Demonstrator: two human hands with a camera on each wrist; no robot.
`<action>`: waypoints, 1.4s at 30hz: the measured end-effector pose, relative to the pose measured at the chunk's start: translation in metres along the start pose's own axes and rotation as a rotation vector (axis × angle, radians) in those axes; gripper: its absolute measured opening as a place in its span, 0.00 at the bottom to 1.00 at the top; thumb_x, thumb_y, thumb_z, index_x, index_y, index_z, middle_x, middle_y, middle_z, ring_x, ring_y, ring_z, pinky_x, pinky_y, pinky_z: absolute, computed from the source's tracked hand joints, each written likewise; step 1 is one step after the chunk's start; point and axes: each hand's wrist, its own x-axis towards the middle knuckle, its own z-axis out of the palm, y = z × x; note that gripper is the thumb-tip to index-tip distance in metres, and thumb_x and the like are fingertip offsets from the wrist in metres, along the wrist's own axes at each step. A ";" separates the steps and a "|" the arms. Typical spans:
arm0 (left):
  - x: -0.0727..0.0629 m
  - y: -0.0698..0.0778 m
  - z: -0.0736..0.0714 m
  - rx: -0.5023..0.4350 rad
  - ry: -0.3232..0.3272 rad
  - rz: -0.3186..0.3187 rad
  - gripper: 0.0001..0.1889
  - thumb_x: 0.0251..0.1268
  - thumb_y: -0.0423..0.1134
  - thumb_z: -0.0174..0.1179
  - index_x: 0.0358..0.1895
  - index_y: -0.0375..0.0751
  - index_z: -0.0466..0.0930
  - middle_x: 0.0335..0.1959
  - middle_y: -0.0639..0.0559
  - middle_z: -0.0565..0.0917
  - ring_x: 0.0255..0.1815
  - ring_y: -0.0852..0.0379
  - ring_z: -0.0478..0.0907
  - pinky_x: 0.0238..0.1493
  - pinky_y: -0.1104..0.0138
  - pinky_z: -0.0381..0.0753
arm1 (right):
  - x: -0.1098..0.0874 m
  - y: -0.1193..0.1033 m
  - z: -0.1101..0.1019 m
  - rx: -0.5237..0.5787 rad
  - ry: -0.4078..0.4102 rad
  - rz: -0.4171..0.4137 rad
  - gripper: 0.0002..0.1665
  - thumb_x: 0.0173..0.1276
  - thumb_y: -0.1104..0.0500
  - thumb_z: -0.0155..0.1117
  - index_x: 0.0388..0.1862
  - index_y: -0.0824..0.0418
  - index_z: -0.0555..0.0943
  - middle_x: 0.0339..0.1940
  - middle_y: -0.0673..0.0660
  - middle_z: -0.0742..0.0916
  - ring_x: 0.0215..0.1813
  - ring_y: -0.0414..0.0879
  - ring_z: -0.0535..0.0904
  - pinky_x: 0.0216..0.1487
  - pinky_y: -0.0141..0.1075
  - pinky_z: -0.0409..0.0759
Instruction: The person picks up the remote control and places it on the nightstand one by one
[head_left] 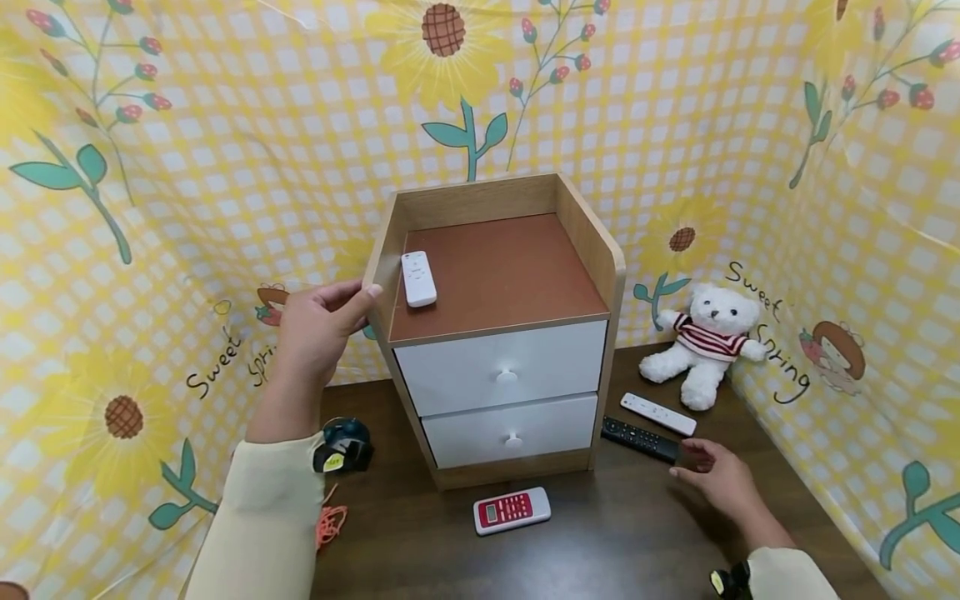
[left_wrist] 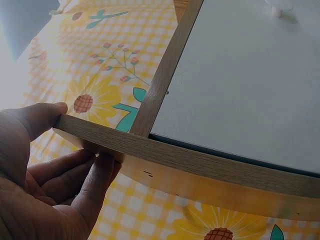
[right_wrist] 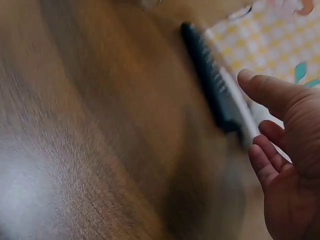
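A small wooden cabinet (head_left: 501, 279) with two white drawers stands in the middle of the head view. My left hand (head_left: 318, 333) pinches the raised left side panel (left_wrist: 115, 137) near its front edge, thumb on one face and fingers on the other. Inside that panel, a white remote control (head_left: 418, 279) lies on the brown top. To the right of the cabinet my right hand (head_left: 720, 483) hovers with loosely bent fingers and holds nothing. Its fingertips are by the near end of a black remote control (head_left: 640, 439). A slim white remote control (head_left: 658, 414) lies just behind the black one.
A red-and-white remote control (head_left: 512, 511) lies in front of the cabinet. A white teddy bear (head_left: 705, 343) in a striped shirt sits at the right against the patterned cloth (head_left: 480, 142). Orange string (head_left: 330, 525) lies at the left on the dark wooden table (head_left: 585, 550).
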 end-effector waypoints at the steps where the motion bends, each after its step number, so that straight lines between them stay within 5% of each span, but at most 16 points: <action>1: 0.000 0.000 0.000 0.000 -0.004 -0.005 0.30 0.79 0.52 0.68 0.73 0.35 0.81 0.70 0.38 0.81 0.55 0.65 0.83 0.60 0.74 0.87 | 0.003 0.004 0.002 -0.007 -0.012 0.013 0.40 0.70 0.49 0.82 0.71 0.70 0.79 0.67 0.73 0.86 0.61 0.67 0.87 0.59 0.54 0.89; 4: 0.001 -0.001 0.000 -0.002 -0.016 -0.013 0.31 0.79 0.53 0.68 0.74 0.35 0.81 0.70 0.38 0.81 0.56 0.64 0.83 0.60 0.74 0.86 | 0.010 0.013 0.007 -0.014 -0.036 0.024 0.43 0.69 0.50 0.82 0.74 0.72 0.77 0.68 0.75 0.84 0.63 0.69 0.85 0.62 0.59 0.87; 12: -0.001 0.001 -0.003 0.011 -0.011 -0.012 0.31 0.78 0.53 0.68 0.73 0.35 0.81 0.69 0.38 0.82 0.55 0.65 0.83 0.60 0.74 0.86 | 0.031 0.014 0.021 -0.074 -0.031 -0.001 0.38 0.68 0.51 0.82 0.70 0.69 0.81 0.56 0.72 0.90 0.57 0.63 0.87 0.54 0.50 0.87; 28: -0.003 0.001 -0.003 0.013 -0.009 -0.006 0.31 0.78 0.53 0.68 0.73 0.36 0.82 0.69 0.38 0.82 0.55 0.65 0.83 0.60 0.74 0.86 | 0.034 0.012 0.028 -0.171 0.007 -0.084 0.32 0.63 0.55 0.84 0.61 0.71 0.87 0.53 0.72 0.88 0.50 0.61 0.86 0.51 0.53 0.84; 36: -0.003 0.000 -0.001 0.024 -0.006 -0.020 0.32 0.78 0.55 0.68 0.73 0.36 0.82 0.70 0.40 0.82 0.60 0.59 0.82 0.64 0.69 0.86 | 0.026 0.007 0.018 -0.085 0.053 0.008 0.30 0.64 0.50 0.84 0.58 0.69 0.90 0.49 0.69 0.92 0.49 0.57 0.87 0.47 0.43 0.84; 42: -0.003 0.002 -0.003 0.030 0.009 -0.014 0.32 0.78 0.55 0.68 0.74 0.36 0.81 0.71 0.40 0.82 0.61 0.57 0.82 0.66 0.68 0.86 | 0.025 -0.022 -0.005 -0.029 0.193 0.065 0.31 0.65 0.45 0.84 0.56 0.67 0.91 0.47 0.65 0.94 0.44 0.47 0.87 0.40 0.31 0.80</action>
